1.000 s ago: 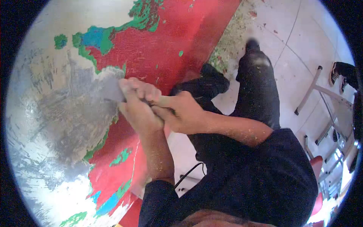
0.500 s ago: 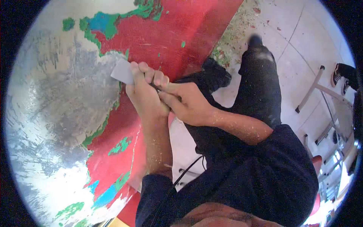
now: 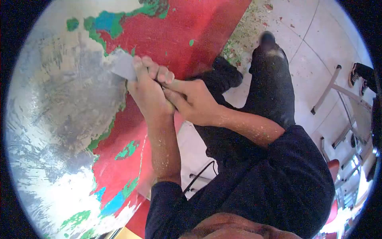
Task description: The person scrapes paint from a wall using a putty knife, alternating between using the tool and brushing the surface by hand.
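Observation:
A scraper with a flat pale blade (image 3: 124,66) rests against the painted surface (image 3: 175,38), at the border between red paint and bare grey metal. My left hand (image 3: 149,89) is closed around the scraper just behind its blade, fingers curled over the top. My right hand (image 3: 197,101) is closed around the rear end, its fingers meeting the left palm. Most of the handle is hidden inside my hands. Green and blue patches (image 3: 107,24) show along the edges of the remaining red paint.
Paint flakes (image 3: 238,44) lie on the tiled floor (image 3: 310,28) beside the surface's edge. My legs (image 3: 272,87) extend below. Metal-legged furniture (image 3: 328,89) and another person's shoe (image 3: 355,75) are at the right. A black cord (image 3: 199,175) hangs near my left arm.
Both hands and the scraper have moved slightly up and to the left, with the blade further onto the bare grey metal. The grip looks the same.

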`<state>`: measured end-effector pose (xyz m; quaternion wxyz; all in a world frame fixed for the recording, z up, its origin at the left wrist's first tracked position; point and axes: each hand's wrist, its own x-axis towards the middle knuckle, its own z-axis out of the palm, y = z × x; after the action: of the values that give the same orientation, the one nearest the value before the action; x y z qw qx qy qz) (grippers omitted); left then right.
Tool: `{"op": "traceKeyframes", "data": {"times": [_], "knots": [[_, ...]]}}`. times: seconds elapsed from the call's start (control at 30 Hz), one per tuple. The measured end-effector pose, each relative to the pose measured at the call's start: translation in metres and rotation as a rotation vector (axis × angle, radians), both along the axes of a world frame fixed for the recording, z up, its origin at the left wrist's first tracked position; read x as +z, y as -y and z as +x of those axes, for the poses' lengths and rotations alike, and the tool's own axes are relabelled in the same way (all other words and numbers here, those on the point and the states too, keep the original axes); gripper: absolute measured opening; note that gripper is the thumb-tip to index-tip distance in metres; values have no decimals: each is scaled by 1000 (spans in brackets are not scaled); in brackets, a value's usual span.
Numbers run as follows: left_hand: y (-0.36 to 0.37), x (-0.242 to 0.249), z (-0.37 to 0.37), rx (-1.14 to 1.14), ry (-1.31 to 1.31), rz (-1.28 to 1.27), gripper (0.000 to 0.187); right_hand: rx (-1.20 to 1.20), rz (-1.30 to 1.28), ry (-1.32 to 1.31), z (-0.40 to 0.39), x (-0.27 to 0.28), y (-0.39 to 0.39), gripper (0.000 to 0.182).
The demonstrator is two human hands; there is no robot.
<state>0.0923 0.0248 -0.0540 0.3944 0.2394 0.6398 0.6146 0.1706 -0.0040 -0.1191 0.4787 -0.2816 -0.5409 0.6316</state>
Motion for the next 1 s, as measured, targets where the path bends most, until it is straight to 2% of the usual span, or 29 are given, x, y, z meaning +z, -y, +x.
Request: {"op": "traceKeyframes", "data": {"times": [0.13,0.27,0.33,0.47,0.57,0.67,0.77,0.8,0.9,0.93,1.0], "knots": [[-5,-1,0,-18,-21,41,28,65,-16,61,6,5,-19,22],[1,-9,2,33,42,-12,28,-49,38,-8,0,0,-10,24],[-17,-7,-4,-38,14,64,28,-85,67,-35,-4,-1,-17,25],[-3,-4,-2,1,-27,-13,28,38,-41,16,2,-1,-5,22],[-5,-5,-1,41,-154,-58,29,-86,113,-38,-9,-5,-12,22],[-7,-1,-7,-42,-79,57,30,-64,68,-5,-10,-2,-12,21],[4,-2,-2,40,15,4,31,79,-35,32,1,4,-3,20],[0,-1,-4,2,-51,-9,31,21,60,33,-2,4,-10,19],[-25,27,-4,-59,-165,128,32,-30,111,23,-3,28,-32,17],[-25,31,-3,-66,-148,119,31,-113,133,-18,-9,27,-29,15],[-4,12,-4,-32,-48,32,31,-31,42,-9,-2,14,-10,21]]}}
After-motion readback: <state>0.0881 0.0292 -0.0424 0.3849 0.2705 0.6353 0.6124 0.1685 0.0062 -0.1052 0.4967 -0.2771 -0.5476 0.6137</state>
